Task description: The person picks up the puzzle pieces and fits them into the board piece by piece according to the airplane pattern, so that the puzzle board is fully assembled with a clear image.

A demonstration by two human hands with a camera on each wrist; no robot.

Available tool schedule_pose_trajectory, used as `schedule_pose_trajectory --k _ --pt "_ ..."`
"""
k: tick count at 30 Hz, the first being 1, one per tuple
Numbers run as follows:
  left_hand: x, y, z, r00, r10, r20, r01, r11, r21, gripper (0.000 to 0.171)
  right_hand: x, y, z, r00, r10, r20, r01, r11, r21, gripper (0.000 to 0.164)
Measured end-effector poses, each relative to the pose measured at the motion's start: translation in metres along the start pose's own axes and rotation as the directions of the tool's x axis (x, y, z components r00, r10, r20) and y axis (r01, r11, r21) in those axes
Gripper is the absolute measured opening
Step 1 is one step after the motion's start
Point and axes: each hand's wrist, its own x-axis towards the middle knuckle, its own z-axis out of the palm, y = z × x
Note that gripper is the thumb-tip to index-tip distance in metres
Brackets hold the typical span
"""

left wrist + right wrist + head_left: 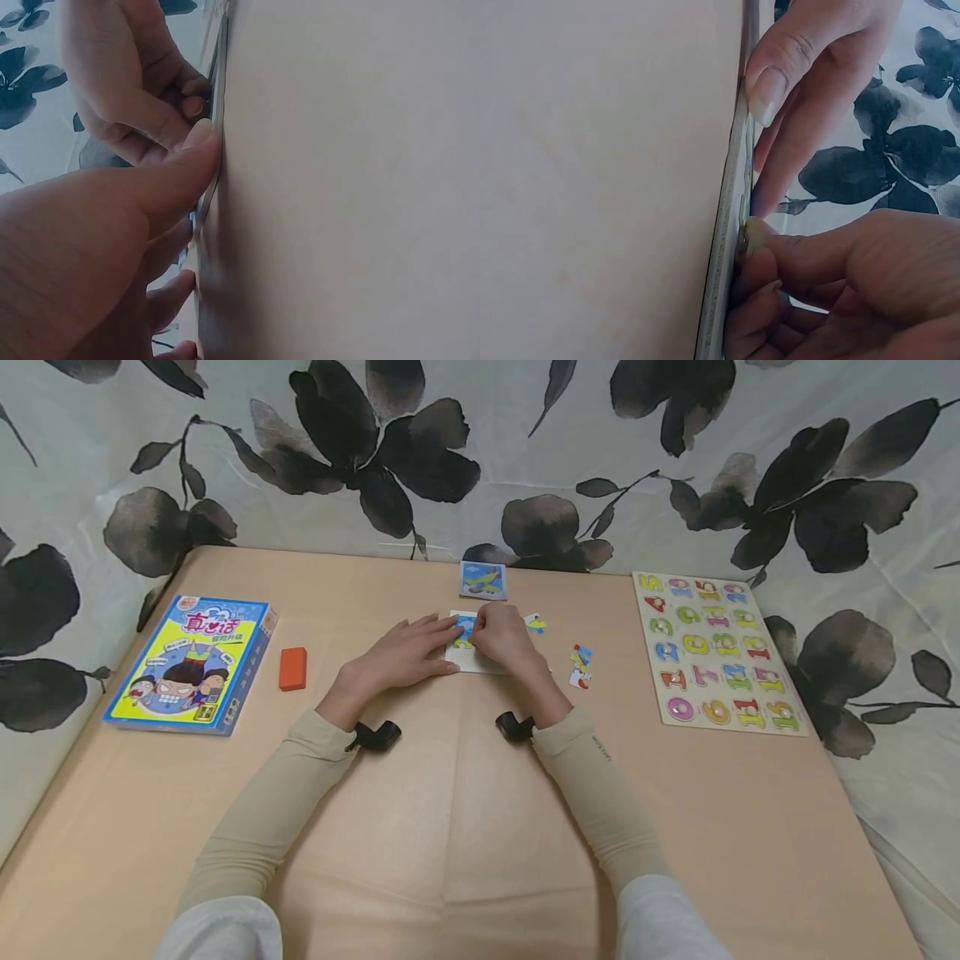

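A small white puzzle tray (480, 665) with blue picture pieces in it lies between the two hands. My left hand (407, 652) rests at its left side, fingers spread and fairly straight, the thumb on the near rim. With bent fingers my right hand (504, 635) pinches a small puzzle piece (743, 246) low against the tray's face; the fingers hide most of it. Right of the tray lies a loose yellow and blue puzzle piece (535, 623), and farther right a few more colourful puzzle pieces (581, 666). Just behind the tray is a blue picture card (483, 581).
On the left stand a blue and yellow game box (187, 664) and an orange block (292, 669). A board of colourful letters and numbers (720, 652) lies at the right. Floral cloth (525, 435) hangs beyond the table's back edge.
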Motion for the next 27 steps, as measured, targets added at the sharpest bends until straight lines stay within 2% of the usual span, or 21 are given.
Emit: schedule_pose_trajectory --k 3,9,18,27 --pt "-0.0002 0.0006 -0.0005 1.0 0.006 -0.001 -0.006 1.0 0.01 0.07 -0.001 -0.0001 -0.0011 1.0 -0.023 0.003 0.023 1.0 -0.019 0.015" --pt "-0.0008 0.0001 -0.0003 1.0 0.006 -0.003 -0.006 1.0 0.026 0.071 -0.0018 -0.0001 -0.0041 0.998 -0.032 0.063 0.034 0.999 -0.029 0.012" --pt "-0.0002 0.0006 0.0 1.0 0.008 0.003 -0.008 1.0 0.01 0.07 -0.0027 0.0026 -0.0054 0.999 -0.037 0.024 0.038 0.997 -0.064 0.015" --pt "0.0004 -0.0009 0.0004 1.0 0.011 -0.002 -0.011 1.0 0.004 0.071 -0.0009 0.0048 -0.0095 0.998 0.0 0.067 0.001 1.0 -0.021 0.014"
